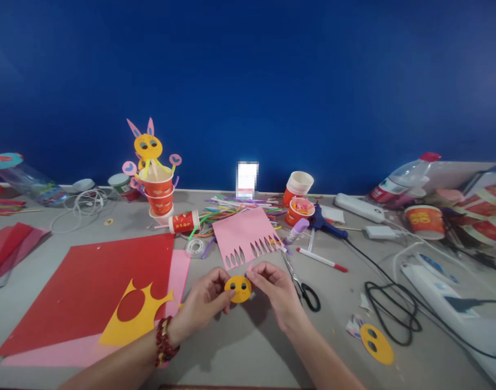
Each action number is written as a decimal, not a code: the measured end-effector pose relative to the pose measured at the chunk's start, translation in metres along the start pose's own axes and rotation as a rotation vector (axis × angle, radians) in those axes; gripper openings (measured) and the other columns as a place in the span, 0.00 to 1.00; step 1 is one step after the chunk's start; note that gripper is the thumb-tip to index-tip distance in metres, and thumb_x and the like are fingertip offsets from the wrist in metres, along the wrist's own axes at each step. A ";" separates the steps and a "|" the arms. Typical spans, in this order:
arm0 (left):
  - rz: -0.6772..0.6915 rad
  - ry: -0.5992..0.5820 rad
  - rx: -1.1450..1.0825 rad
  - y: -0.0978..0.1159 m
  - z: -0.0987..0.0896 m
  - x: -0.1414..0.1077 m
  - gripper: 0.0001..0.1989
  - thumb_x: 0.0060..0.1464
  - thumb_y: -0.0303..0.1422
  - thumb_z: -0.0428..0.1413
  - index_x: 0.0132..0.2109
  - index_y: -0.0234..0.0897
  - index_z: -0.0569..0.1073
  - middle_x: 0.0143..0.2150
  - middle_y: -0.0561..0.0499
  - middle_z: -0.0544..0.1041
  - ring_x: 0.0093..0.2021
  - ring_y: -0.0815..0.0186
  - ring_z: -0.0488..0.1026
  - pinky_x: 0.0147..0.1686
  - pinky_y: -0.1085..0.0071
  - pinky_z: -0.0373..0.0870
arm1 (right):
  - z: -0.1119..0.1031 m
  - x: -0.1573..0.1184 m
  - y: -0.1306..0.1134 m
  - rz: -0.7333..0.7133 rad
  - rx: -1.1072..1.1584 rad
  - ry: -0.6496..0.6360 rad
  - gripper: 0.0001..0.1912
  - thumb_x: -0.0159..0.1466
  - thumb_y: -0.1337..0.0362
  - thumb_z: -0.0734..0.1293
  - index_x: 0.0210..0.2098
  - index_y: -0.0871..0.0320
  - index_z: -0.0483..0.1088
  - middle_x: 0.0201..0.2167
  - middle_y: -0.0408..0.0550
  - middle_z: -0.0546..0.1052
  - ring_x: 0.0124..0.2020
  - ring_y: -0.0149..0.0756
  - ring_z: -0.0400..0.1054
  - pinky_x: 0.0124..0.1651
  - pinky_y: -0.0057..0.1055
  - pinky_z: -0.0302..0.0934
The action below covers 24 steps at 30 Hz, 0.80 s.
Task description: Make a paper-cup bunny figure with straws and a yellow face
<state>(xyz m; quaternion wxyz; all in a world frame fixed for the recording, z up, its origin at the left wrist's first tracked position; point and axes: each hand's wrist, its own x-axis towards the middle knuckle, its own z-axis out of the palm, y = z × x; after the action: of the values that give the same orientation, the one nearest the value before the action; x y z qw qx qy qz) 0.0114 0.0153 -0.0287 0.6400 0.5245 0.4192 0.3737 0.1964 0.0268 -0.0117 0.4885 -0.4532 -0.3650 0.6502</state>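
Observation:
Between my hands is a round yellow paper face (239,291) with two dark eyes. My left hand (209,295) pinches its left edge, thumb on the front. At its upper right, my right hand (270,287) pinches a small pink paper ear (248,268) against the face; whether the ear is stuck on cannot be seen. Just beyond lies a pink sheet (246,233) with pointed shapes cut from its near edge. Scissors (302,287) with black handles lie beside my right hand. Another yellow face (377,344) with ears rests at the lower right.
Red sheets (97,281) and a cut yellow scrap (130,322) lie left. A rabbit made with paper cups (158,189) stands at the back. Rightward are a blue glue gun (323,222), a red marker (323,260), a coiled black cable (394,314) and a power strip (438,303).

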 end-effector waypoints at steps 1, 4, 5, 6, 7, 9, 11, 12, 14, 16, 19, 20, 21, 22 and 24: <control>0.001 -0.001 -0.001 0.000 0.000 0.000 0.17 0.57 0.44 0.59 0.36 0.37 0.63 0.28 0.56 0.69 0.22 0.76 0.65 0.21 0.79 0.60 | 0.000 0.000 0.000 0.002 0.004 0.001 0.18 0.50 0.53 0.79 0.24 0.60 0.73 0.22 0.40 0.72 0.26 0.28 0.62 0.31 0.25 0.57; -0.003 0.003 0.003 0.002 0.000 0.000 0.16 0.57 0.44 0.59 0.36 0.37 0.63 0.28 0.56 0.70 0.22 0.76 0.65 0.21 0.79 0.60 | 0.000 0.000 0.001 0.010 0.020 -0.004 0.18 0.49 0.53 0.79 0.23 0.60 0.73 0.22 0.40 0.72 0.26 0.28 0.62 0.31 0.25 0.57; -0.009 0.005 0.008 0.003 0.001 0.000 0.16 0.57 0.43 0.59 0.36 0.37 0.63 0.28 0.56 0.70 0.22 0.76 0.65 0.21 0.79 0.59 | 0.000 0.000 0.002 0.012 0.026 -0.008 0.18 0.49 0.53 0.79 0.23 0.60 0.73 0.22 0.41 0.73 0.26 0.28 0.62 0.31 0.25 0.57; -0.012 0.007 0.011 0.003 0.001 -0.001 0.16 0.57 0.43 0.59 0.36 0.37 0.63 0.27 0.56 0.70 0.22 0.76 0.65 0.21 0.79 0.59 | 0.000 0.000 0.002 0.013 0.030 -0.011 0.18 0.49 0.53 0.79 0.24 0.60 0.73 0.22 0.41 0.73 0.26 0.28 0.63 0.31 0.25 0.57; -0.014 0.009 0.013 0.003 0.001 -0.001 0.16 0.57 0.44 0.59 0.36 0.37 0.63 0.27 0.57 0.69 0.22 0.76 0.65 0.21 0.79 0.59 | 0.000 0.001 0.002 0.013 0.034 -0.014 0.18 0.50 0.54 0.79 0.24 0.60 0.73 0.23 0.41 0.73 0.26 0.28 0.63 0.32 0.25 0.57; -0.013 0.014 0.013 0.004 0.001 0.000 0.17 0.57 0.44 0.59 0.36 0.36 0.63 0.27 0.57 0.69 0.22 0.76 0.65 0.21 0.79 0.59 | 0.000 0.001 0.002 0.014 0.034 -0.017 0.17 0.50 0.54 0.79 0.24 0.60 0.73 0.23 0.40 0.73 0.26 0.27 0.63 0.31 0.25 0.57; -0.007 0.017 0.009 0.004 0.001 0.000 0.17 0.56 0.44 0.59 0.36 0.36 0.63 0.27 0.57 0.69 0.22 0.76 0.65 0.22 0.79 0.59 | 0.000 0.001 0.001 0.014 0.032 -0.020 0.17 0.50 0.54 0.79 0.24 0.60 0.73 0.23 0.40 0.73 0.26 0.27 0.63 0.31 0.25 0.57; -0.006 0.017 0.009 0.004 0.001 0.000 0.17 0.56 0.44 0.59 0.36 0.36 0.63 0.28 0.56 0.69 0.22 0.76 0.65 0.22 0.79 0.59 | 0.000 0.001 0.001 0.013 0.029 -0.022 0.17 0.50 0.54 0.79 0.25 0.60 0.73 0.23 0.40 0.73 0.26 0.27 0.62 0.31 0.25 0.57; -0.008 0.016 0.016 0.005 0.001 0.000 0.17 0.56 0.44 0.59 0.36 0.36 0.64 0.28 0.56 0.69 0.22 0.76 0.65 0.21 0.79 0.59 | 0.000 0.001 0.001 0.011 0.024 -0.030 0.17 0.51 0.54 0.79 0.24 0.60 0.73 0.22 0.40 0.72 0.26 0.27 0.62 0.31 0.25 0.57; -0.011 0.016 0.027 0.005 0.001 -0.001 0.17 0.56 0.44 0.59 0.35 0.36 0.64 0.27 0.56 0.69 0.22 0.76 0.65 0.21 0.78 0.59 | -0.001 0.001 0.001 0.008 0.017 -0.037 0.17 0.51 0.54 0.78 0.24 0.60 0.73 0.23 0.40 0.72 0.26 0.28 0.62 0.31 0.25 0.57; -0.019 0.021 0.035 0.006 0.001 -0.001 0.17 0.56 0.44 0.59 0.35 0.36 0.64 0.27 0.56 0.69 0.22 0.76 0.65 0.22 0.78 0.59 | -0.001 0.001 0.002 0.007 0.006 -0.036 0.17 0.51 0.54 0.78 0.24 0.60 0.73 0.23 0.41 0.72 0.26 0.28 0.63 0.31 0.25 0.57; -0.021 0.023 0.035 0.006 0.001 -0.001 0.17 0.56 0.44 0.59 0.36 0.36 0.64 0.27 0.56 0.69 0.22 0.76 0.65 0.22 0.78 0.59 | -0.001 0.001 0.003 0.006 0.002 -0.035 0.17 0.51 0.54 0.78 0.24 0.60 0.73 0.23 0.41 0.72 0.26 0.28 0.63 0.31 0.25 0.57; -0.021 0.026 0.034 0.006 0.001 -0.001 0.17 0.56 0.44 0.59 0.36 0.36 0.64 0.27 0.56 0.69 0.22 0.76 0.65 0.22 0.78 0.59 | -0.002 0.001 0.003 0.005 -0.001 -0.034 0.17 0.51 0.54 0.78 0.25 0.60 0.73 0.23 0.41 0.72 0.26 0.28 0.63 0.31 0.25 0.57; -0.019 0.027 0.032 0.006 0.001 0.000 0.17 0.56 0.44 0.59 0.36 0.36 0.64 0.27 0.56 0.69 0.22 0.76 0.65 0.22 0.78 0.59 | -0.002 0.001 0.003 0.002 -0.002 -0.033 0.17 0.51 0.54 0.78 0.24 0.60 0.73 0.23 0.41 0.72 0.26 0.28 0.63 0.31 0.25 0.57; -0.015 0.025 0.022 0.006 0.002 0.000 0.17 0.56 0.44 0.59 0.36 0.36 0.64 0.27 0.56 0.69 0.22 0.76 0.65 0.22 0.79 0.59 | -0.002 0.001 0.003 0.000 -0.003 -0.036 0.17 0.52 0.54 0.78 0.25 0.60 0.73 0.23 0.41 0.72 0.26 0.27 0.63 0.31 0.25 0.57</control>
<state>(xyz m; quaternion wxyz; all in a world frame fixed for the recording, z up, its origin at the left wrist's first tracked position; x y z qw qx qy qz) 0.0127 0.0159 -0.0228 0.6317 0.5235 0.4352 0.3709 0.1969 0.0267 -0.0154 0.4812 -0.4421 -0.3748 0.6576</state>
